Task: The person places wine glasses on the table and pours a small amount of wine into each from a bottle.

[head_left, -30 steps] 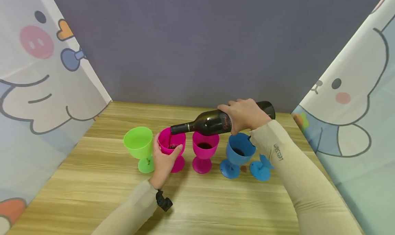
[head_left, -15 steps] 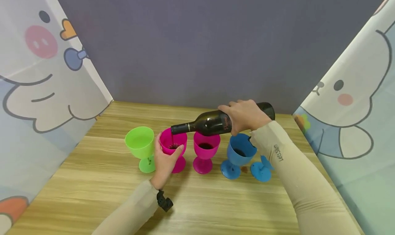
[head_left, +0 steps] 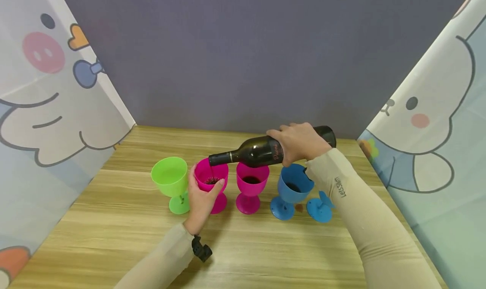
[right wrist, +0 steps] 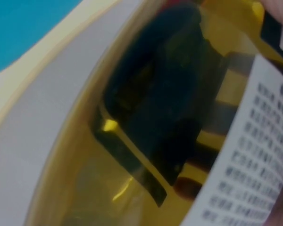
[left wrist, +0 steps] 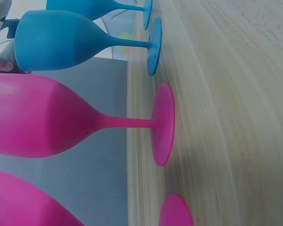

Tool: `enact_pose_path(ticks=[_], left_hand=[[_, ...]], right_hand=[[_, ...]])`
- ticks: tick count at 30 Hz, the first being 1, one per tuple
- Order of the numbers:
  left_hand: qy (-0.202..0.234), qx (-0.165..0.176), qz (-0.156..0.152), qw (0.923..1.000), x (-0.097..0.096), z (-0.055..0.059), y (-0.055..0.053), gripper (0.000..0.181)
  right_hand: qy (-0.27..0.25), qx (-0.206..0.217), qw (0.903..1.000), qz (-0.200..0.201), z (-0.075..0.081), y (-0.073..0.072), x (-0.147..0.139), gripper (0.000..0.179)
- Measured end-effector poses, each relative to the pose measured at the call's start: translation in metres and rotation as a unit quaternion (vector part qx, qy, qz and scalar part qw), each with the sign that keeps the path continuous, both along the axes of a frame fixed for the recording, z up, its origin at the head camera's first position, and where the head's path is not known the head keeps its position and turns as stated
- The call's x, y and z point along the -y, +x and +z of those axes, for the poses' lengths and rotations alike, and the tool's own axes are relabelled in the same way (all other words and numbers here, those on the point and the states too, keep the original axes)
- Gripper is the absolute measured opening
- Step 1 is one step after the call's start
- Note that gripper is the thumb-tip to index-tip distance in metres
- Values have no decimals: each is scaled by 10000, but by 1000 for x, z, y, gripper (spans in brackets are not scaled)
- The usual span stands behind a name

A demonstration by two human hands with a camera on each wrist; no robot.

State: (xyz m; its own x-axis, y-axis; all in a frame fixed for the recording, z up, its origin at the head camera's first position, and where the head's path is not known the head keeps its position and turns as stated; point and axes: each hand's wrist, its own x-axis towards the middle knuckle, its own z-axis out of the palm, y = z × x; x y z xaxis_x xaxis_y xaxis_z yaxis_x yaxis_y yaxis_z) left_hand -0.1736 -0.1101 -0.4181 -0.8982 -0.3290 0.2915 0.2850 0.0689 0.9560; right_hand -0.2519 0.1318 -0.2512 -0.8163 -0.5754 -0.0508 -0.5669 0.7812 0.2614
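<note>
My left hand [head_left: 201, 202] grips the bowl of a pink goblet [head_left: 202, 170], thumb on the near side, fingers round the left. In my right hand [head_left: 300, 141] a dark wine bottle [head_left: 256, 151] lies tilted, its mouth over that goblet's rim. A thin stream of dark red liquid falls from the mouth into the bowl, where bubbly liquid shows. Up close in the right wrist view are the bottle's glass [right wrist: 170, 94] and a white printed label [right wrist: 245, 165]. A second pink goblet [head_left: 248, 202], holding dark liquid, stands just right of the gripped one.
Left of the held goblet stands a green goblet [head_left: 168, 183]. To the right, a blue goblet [head_left: 284, 208] contains dark liquid, and another blue goblet [head_left: 319, 211] is partly behind the right sleeve. A brown spot [head_left: 299, 207] marks the wooden table [head_left: 265, 255] between them.
Dark liquid keeps running from the bottle into the gripped pink goblet, the stream looking thinner now. Both hands hold nearly the same pose; the head view shifts slightly.
</note>
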Motion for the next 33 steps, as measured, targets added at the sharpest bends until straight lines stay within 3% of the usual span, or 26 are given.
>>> enact_pose_path(ticks=[7,16,33], left_hand=[[-44,-43,59,10000,0,-1,0,82],[-125,171,83,9997,2,-2,-1,83],[-198,10,57,9998,-1,1,-2,80]], right_hand=[[40,52,10000,-64,0,-1,1,86],[62,109,9999,-69,1,-1,1,87],[111,76,9998,-141,4,-1,-2,87]])
